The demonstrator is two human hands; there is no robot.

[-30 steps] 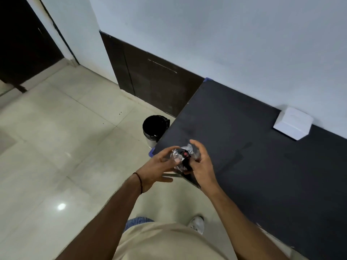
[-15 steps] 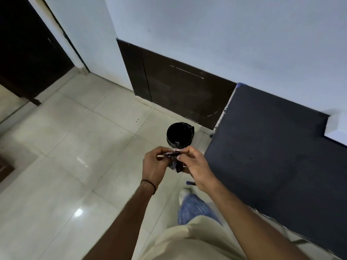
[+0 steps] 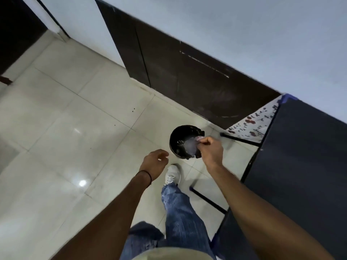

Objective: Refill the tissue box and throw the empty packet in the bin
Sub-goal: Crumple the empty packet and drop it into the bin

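Pale glossy floor tiles (image 3: 62, 139) fill the left of the view, and a dark wood panel (image 3: 187, 76) runs along the foot of the white wall (image 3: 244, 30). On the right sits the dark counter (image 3: 304, 166), its black legs down on the tiles. Blue jeans (image 3: 180, 207) and a white sneaker (image 3: 171, 175) step toward the black bin (image 3: 177, 139), which stands on the floor just off the counter's corner. The bin is round and open at the top. Right hand (image 3: 211, 150) is out over the bin's near rim, fingers pinched together on the empty packet (image 3: 190, 146) — clear, crumpled plastic hanging straight down from the grip into the mouth of the bin. The packet's lower edge is blurred, so whether it touches the inside cannot be told. Left hand (image 3: 155, 162) hangs loose beside the bin, fingers curled but apart and holding nothing — a thin black band (image 3: 147, 174) sits on that wrist
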